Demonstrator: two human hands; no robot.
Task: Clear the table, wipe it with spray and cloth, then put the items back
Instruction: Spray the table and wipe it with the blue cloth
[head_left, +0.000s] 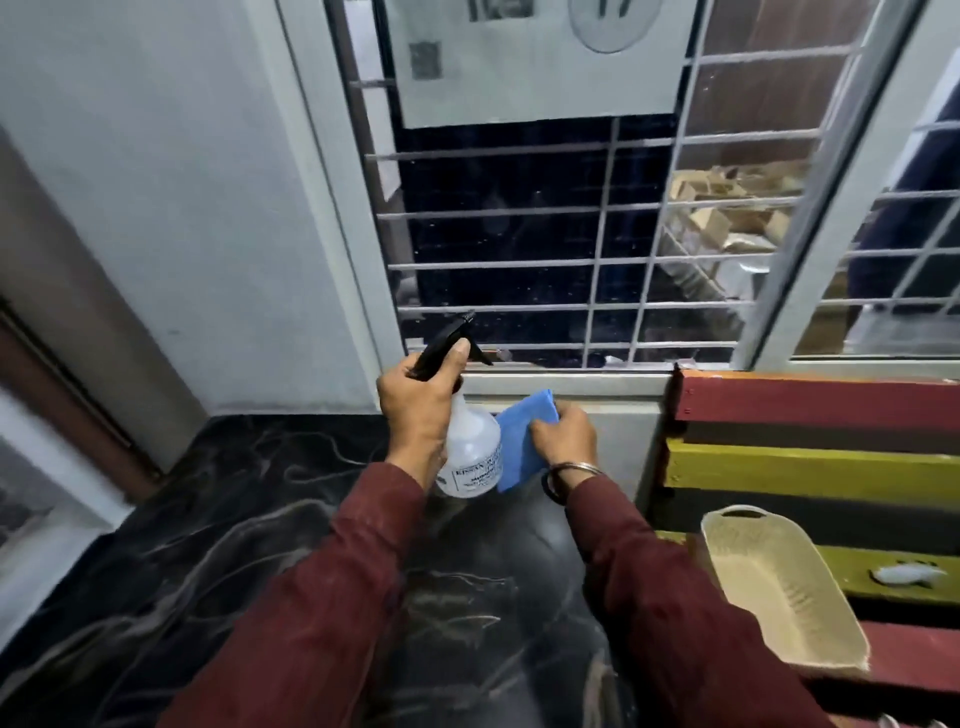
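Nearest us, our maroon sleeves (332, 587) reached over the black marble worktop (208, 545); left hand (415, 410) gripped the spray bottle (467, 457) upright for spraying, right hand (563, 436) clutched the blue cloth (519, 441), ready to wipe.

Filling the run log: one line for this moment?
left hand: holds spray bottle | right hand: holds blue cloth | basket: on bench

1. The scene is dim, lit from indoors; the window (545, 234) beyond the hands is mostly black.
2. A soft sheen lies on the dark marbled floor (493, 561) below the hands.
3. Straight lines bow outward at the edges.
4. Detail is soft and slightly grainy, and the bottle's label (475, 475) is only partly legible.
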